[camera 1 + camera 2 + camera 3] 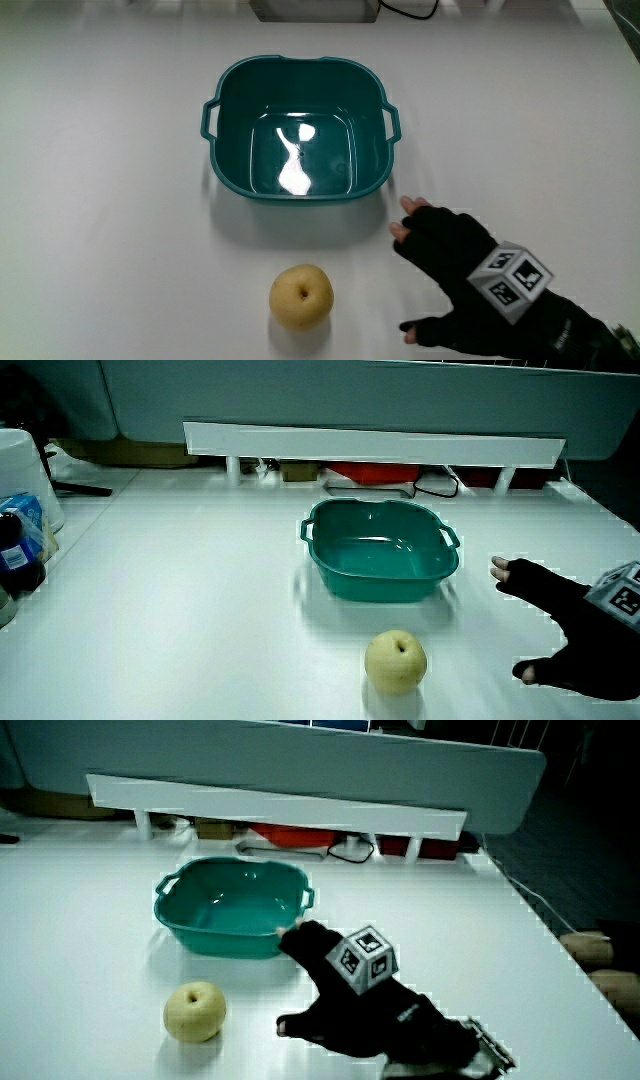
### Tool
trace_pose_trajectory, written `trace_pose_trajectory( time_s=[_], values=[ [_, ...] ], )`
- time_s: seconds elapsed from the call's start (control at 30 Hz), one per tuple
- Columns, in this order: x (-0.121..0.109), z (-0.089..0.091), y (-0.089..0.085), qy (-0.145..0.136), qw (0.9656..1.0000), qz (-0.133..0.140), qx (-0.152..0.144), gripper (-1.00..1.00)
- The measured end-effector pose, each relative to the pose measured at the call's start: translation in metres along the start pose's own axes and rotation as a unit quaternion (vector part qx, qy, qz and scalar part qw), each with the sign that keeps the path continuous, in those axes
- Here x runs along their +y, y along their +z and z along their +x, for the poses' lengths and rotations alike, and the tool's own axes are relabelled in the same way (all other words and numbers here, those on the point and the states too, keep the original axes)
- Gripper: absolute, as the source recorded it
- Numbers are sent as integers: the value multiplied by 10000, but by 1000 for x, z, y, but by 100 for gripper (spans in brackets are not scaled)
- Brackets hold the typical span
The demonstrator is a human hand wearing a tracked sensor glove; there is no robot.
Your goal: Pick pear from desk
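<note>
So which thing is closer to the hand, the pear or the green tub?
The pear. It sits on the table beside the hand, nearer to the person than the teal tub. The spread fingers hold nothing.

Bright overhead light glares inside the teal basin (300,150); side views look dimmer.

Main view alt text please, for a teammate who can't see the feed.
A yellow pear sits untouched on the white table, with the gloved hand beside it, fingers spread and holding nothing. An empty teal basin with two side handles stands farther from the person than the pear.
</note>
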Motion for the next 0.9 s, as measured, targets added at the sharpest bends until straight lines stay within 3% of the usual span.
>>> trace_pose_trajectory(
  time_s=[0.1, 0.13, 0.17, 0.23, 0.27, 0.3, 0.33, 0.37, 0.53, 0.57, 0.67, 0.83, 0.9],
  values=[
    [17, -11, 7, 272, 9991, 266, 192, 0],
    [22, -15, 8, 285, 9996, 30, 75, 0],
    [27, -19, 11, 334, 9986, -170, 360, 0],
    [37, -28, 18, 431, 9931, -568, 929, 0],
    [41, -32, 18, 497, 9936, -513, 877, 0],
    [44, -35, 13, 563, 9951, -179, 790, 0],
    [47, -39, 15, 588, 9956, -220, 689, 0],
    [50, -42, 19, 626, 9932, -180, 969, 0],
    [61, -51, 25, 777, 9898, -124, 1190, 0],
    [62, -52, 23, 806, 9904, -126, 1112, 0],
    [70, -59, 13, 892, 9897, -599, 947, 0],
    [84, -70, -4, 1029, 9828, -1383, 665, 0],
    [89, -76, -9, 1122, 9836, -1226, 704, 0]
  ],
)
